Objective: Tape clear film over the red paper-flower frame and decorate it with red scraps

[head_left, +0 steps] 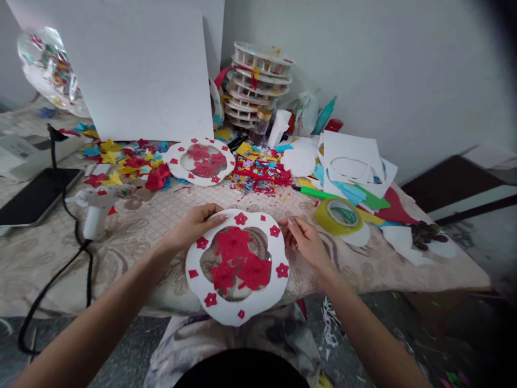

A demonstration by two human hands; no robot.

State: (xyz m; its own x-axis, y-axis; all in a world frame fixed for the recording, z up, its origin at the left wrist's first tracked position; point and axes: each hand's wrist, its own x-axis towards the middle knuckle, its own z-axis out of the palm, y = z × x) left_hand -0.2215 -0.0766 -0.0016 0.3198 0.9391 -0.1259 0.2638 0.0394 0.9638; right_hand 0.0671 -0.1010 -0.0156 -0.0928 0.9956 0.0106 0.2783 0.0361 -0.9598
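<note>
A white scalloped paper frame leans tilted over the table's front edge. Small red flowers and diamonds dot its rim, and large red paper flowers fill its see-through middle. My left hand grips the upper left rim, thumb on the front face. At the upper right rim, the curled fingers of my right hand press together against the edge; their tips are partly hidden. Behind it, a similar decorated frame lies flat on the table.
A white glue gun with a black cord stands left, near a dark phone. Paper scraps, a green pen and yellow tape lie behind and right. Stacked white rings and a white board stand at the back.
</note>
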